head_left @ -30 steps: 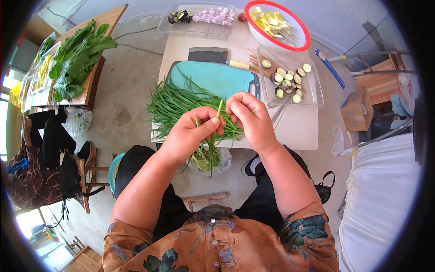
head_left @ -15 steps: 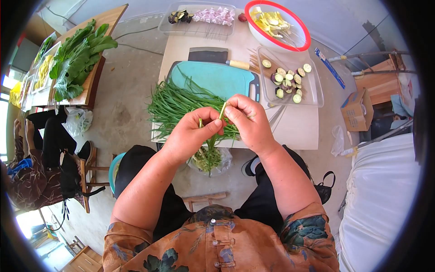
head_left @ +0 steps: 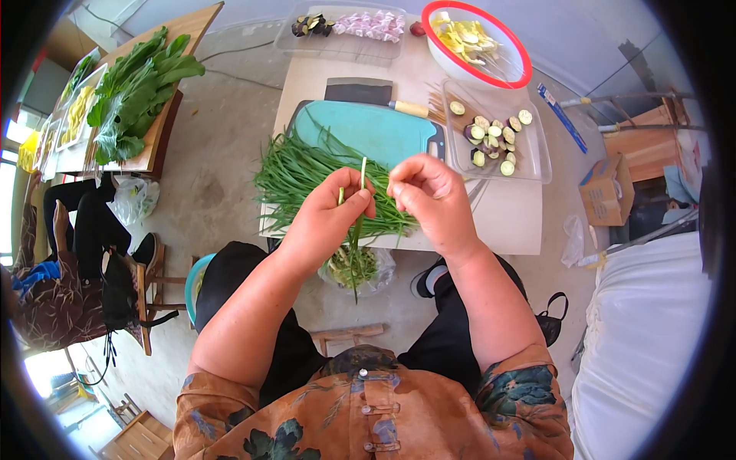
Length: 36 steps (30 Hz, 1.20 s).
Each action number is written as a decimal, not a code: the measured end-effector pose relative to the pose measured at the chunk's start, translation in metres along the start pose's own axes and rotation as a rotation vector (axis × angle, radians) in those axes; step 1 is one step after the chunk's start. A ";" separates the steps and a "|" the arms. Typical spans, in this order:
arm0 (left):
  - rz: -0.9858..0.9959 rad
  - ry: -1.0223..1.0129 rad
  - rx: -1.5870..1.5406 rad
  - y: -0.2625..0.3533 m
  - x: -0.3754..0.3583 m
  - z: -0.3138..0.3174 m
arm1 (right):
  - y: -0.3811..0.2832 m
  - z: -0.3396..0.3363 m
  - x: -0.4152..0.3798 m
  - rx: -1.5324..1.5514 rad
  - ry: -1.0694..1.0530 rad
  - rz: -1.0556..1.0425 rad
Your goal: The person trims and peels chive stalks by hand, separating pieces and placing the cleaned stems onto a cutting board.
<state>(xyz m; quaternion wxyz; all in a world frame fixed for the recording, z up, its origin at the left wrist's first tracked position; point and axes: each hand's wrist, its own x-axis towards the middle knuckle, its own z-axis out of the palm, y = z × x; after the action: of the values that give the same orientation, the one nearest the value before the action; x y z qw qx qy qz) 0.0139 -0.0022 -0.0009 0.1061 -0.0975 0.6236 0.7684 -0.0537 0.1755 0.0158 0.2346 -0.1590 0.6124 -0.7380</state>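
Note:
My left hand [head_left: 326, 222] is closed around a few garlic chives [head_left: 363, 175], pale ends up and green leaves hanging below the fist. Just to the right, my right hand [head_left: 437, 203] has its thumb and fingertips drawn together, apart from the stalks; anything pinched there is too small to make out. Behind both hands a heap of garlic chives [head_left: 295, 180] covers the near left of the table and overlaps the turquoise cutting board [head_left: 368, 126]. Under my hands, a plastic bag [head_left: 381, 270] with pale green trimmings is on the floor.
Beyond the board lies a cleaver [head_left: 359, 90]. Skewers [head_left: 438, 103] sit beside a clear tub [head_left: 540, 165] of eggplant pieces. A red-rimmed bowl [head_left: 525, 73] and another clear tub [head_left: 345, 52] stand farther back. At left, a person [head_left: 69, 299] sits near a table with leafy greens [head_left: 146, 96].
My right hand has drawn away to the right from the stalk it was touching. The stalk now stands upright in my left hand. The view has shifted slightly.

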 end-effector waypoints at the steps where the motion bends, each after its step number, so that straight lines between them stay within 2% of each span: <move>1: 0.035 0.032 0.082 -0.007 0.002 -0.001 | 0.001 0.002 0.000 0.001 -0.001 0.002; 3: 0.068 0.064 0.162 -0.011 0.003 0.001 | 0.003 0.008 -0.001 -0.221 -0.064 -0.089; 5: 0.179 0.084 0.325 -0.010 0.002 0.004 | 0.004 0.014 -0.001 -0.260 -0.049 -0.080; 7: 0.154 0.078 0.301 -0.009 0.001 0.005 | 0.002 0.020 -0.002 -0.397 -0.072 -0.173; 12: 0.136 -0.039 0.289 -0.012 0.001 0.003 | 0.011 0.019 -0.001 -0.461 -0.073 -0.201; 14: 0.103 -0.045 0.288 -0.004 0.000 0.004 | 0.007 0.014 0.002 -0.335 -0.054 -0.082; 15: 0.005 -0.086 0.158 0.002 -0.001 0.003 | 0.005 0.011 0.002 -0.335 -0.053 -0.082; 16: -0.091 -0.126 0.028 0.004 -0.001 0.002 | 0.003 0.007 0.002 -0.153 -0.058 0.005; 17: -0.092 -0.128 0.028 0.003 -0.001 0.001 | 0.001 0.005 0.003 0.029 -0.062 0.091; 19: -0.071 -0.157 -0.403 -0.003 0.000 -0.002 | 0.001 0.002 0.004 0.065 -0.029 0.128; 21: -0.057 -0.135 -0.356 -0.008 0.001 -0.004 | 0.008 -0.002 0.006 0.209 0.013 0.143; 23: 0.039 0.028 0.034 -0.010 0.003 -0.005 | 0.008 -0.003 0.007 0.239 0.023 0.140; 26: 0.115 0.064 0.156 -0.011 0.004 -0.006 | 0.009 -0.003 0.007 0.262 0.033 0.136; 27: 0.115 0.063 0.156 -0.008 0.002 -0.003 | 0.009 -0.004 0.007 0.253 0.036 0.134; 29: 0.037 0.020 -0.036 0.002 -0.003 0.004 | 0.009 -0.003 0.006 0.218 0.061 0.142; 32: 0.063 -0.099 0.079 -0.003 0.001 0.000 | 0.009 0.000 0.005 0.149 0.093 0.141; 36: 0.067 -0.087 0.091 -0.003 0.001 0.001 | 0.007 0.000 0.004 0.057 0.082 0.136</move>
<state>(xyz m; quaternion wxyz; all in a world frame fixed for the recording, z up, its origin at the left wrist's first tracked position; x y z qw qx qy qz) 0.0137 -0.0008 -0.0042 0.1115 -0.0381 0.6557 0.7458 -0.0558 0.1721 0.0093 0.2632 -0.0797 0.6098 -0.7433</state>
